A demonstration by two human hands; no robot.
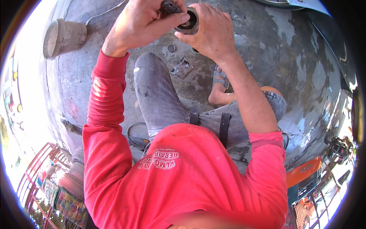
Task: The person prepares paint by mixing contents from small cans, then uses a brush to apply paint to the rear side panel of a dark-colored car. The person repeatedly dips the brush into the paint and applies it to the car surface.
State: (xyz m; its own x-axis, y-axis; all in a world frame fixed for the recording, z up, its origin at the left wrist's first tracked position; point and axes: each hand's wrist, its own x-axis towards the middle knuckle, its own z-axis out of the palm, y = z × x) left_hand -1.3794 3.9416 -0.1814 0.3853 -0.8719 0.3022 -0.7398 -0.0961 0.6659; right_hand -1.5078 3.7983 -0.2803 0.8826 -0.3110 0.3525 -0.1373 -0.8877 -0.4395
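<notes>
At the top of the view, my right hand (213, 32) wraps round a short hollow metal cylinder (195, 27) with a dark inside. Its open mouth faces up toward me. Beside it, my left hand (141, 24) is closed on a dark object with a rounded black end (170, 7), whose kind I cannot make out. The left thumb reaches over the cylinder's rim. Below the hands, a small round metal ring or cap (171, 48) lies on the concrete. Another dark round piece (195, 50) is partly covered by my right hand.
A stained bucket (70, 36) stands at the far left, with a thin cord near it. A torn scrap (183, 68) lies between my knee and sandalled foot (220, 84). An orange-and-black machine (305, 175) is at lower right, and red metal racks (38, 168) at lower left.
</notes>
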